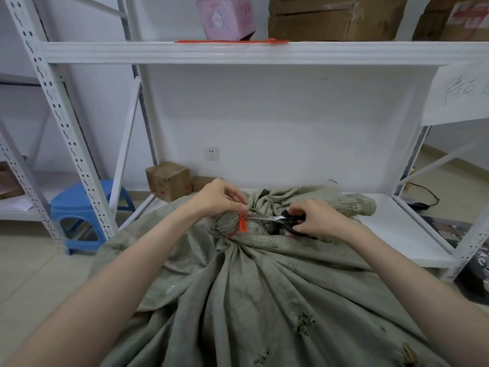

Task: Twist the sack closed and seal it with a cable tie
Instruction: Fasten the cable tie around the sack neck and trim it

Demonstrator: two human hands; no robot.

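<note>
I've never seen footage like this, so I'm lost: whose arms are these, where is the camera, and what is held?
No machine here: one picture from a camera worn on a person's head, looking down at their own arms. The left hand pinches an orange cable tie looped round the twisted neck of a grey-green sack. The right hand holds black-handled scissors, blades pointing at the tie. A blue stool stands at the left by white shelving.

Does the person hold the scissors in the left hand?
No, the right hand grips the scissors, while the left hand pinches the cable tie on the sack.
</note>
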